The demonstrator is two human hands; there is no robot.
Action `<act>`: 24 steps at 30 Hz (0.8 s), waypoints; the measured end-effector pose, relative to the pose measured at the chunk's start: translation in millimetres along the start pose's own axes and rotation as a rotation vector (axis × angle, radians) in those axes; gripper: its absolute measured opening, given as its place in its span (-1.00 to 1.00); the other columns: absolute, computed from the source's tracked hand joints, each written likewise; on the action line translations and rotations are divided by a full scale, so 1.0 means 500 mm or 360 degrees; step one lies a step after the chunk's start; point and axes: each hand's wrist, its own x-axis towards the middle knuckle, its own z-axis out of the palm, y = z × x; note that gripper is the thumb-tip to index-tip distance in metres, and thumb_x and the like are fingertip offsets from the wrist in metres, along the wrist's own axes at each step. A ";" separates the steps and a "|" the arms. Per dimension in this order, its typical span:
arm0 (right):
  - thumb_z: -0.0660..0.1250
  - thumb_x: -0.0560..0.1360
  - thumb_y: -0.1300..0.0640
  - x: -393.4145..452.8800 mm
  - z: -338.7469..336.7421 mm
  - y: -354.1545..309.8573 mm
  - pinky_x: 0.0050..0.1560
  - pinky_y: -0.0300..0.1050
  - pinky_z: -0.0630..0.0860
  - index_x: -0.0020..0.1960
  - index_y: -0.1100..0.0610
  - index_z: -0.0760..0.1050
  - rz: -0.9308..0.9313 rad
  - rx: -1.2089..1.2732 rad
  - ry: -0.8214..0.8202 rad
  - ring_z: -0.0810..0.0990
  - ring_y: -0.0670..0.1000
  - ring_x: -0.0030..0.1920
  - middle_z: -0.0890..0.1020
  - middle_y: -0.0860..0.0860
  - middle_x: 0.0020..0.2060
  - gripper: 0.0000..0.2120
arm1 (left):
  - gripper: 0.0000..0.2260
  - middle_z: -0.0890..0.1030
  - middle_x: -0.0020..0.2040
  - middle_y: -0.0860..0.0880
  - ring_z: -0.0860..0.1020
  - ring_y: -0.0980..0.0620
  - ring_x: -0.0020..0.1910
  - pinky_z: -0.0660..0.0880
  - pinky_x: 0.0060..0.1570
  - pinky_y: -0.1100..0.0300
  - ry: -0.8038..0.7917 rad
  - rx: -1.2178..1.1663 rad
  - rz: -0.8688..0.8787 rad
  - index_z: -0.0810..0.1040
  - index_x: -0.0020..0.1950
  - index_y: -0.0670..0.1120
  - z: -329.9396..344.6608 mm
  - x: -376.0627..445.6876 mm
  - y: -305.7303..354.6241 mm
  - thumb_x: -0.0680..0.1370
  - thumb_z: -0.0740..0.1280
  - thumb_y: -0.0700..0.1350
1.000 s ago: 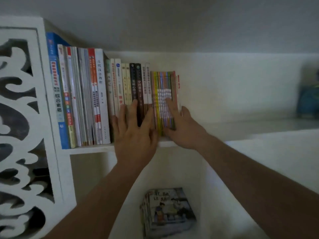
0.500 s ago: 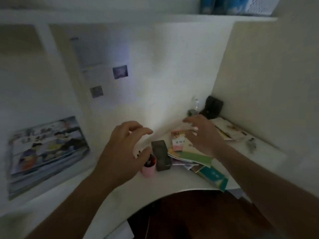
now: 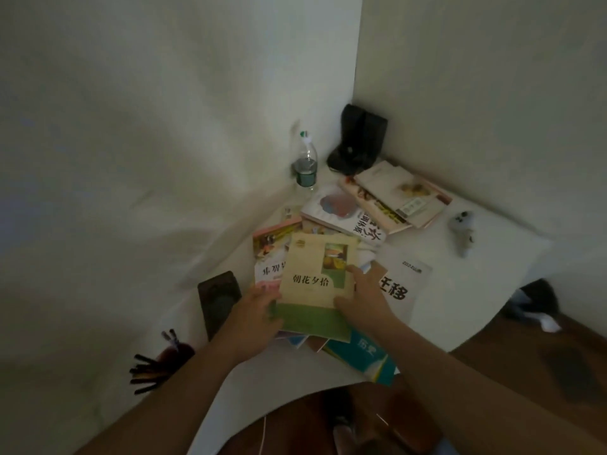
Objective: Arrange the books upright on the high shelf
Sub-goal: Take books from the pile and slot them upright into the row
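Both hands, left hand (image 3: 259, 310) and right hand (image 3: 364, 295), seemingly pinching the yellow-green book (image 3: 317, 284) near the desk (image 3: 492, 257) front edge; could drag loose books beneath off.

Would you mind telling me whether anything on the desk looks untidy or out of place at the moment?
Yes: the books lie flat in a loose, overlapping sprawl at skewed angles, none upright. A teal book juts past the desk's front edge. Both hands, left and right, hold the cream-and-green book on top.
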 end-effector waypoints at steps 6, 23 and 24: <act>0.57 0.47 -0.07 0.080 -0.018 0.006 0.23 0.22 0.63 0.62 -0.07 0.08 0.0307 0.0551 0.0053 0.57 0.17 0.31 0.41 0.04 0.48 -0.09 | -0.56 0.55 0.31 0.08 0.54 0.01 0.24 0.55 0.24 0.03 0.0124 -0.0311 -0.0447 0.49 0.42 0.14 0.042 0.130 0.046 0.53 0.36 0.09; 0.31 0.69 0.07 0.136 -0.169 0.108 -0.01 0.12 0.68 0.11 -0.09 0.51 0.0349 0.0806 0.0208 0.74 0.09 -0.03 0.73 0.01 0.02 -0.94 | -0.28 -0.14 0.71 -0.07 0.03 -0.29 0.65 0.10 0.61 -0.23 -0.0056 0.0236 -0.0359 0.08 0.67 0.27 0.045 0.245 -0.013 0.57 0.28 0.38; 0.31 0.69 0.08 0.137 -0.181 0.108 -0.04 0.09 0.67 0.11 -0.09 0.50 0.0335 0.0819 0.0232 0.73 0.09 -0.03 0.72 0.02 0.02 -0.93 | -0.30 -0.13 0.71 -0.09 0.01 -0.30 0.66 0.06 0.62 -0.22 -0.0048 0.0225 -0.0365 0.08 0.67 0.26 0.050 0.243 -0.014 0.59 0.28 0.35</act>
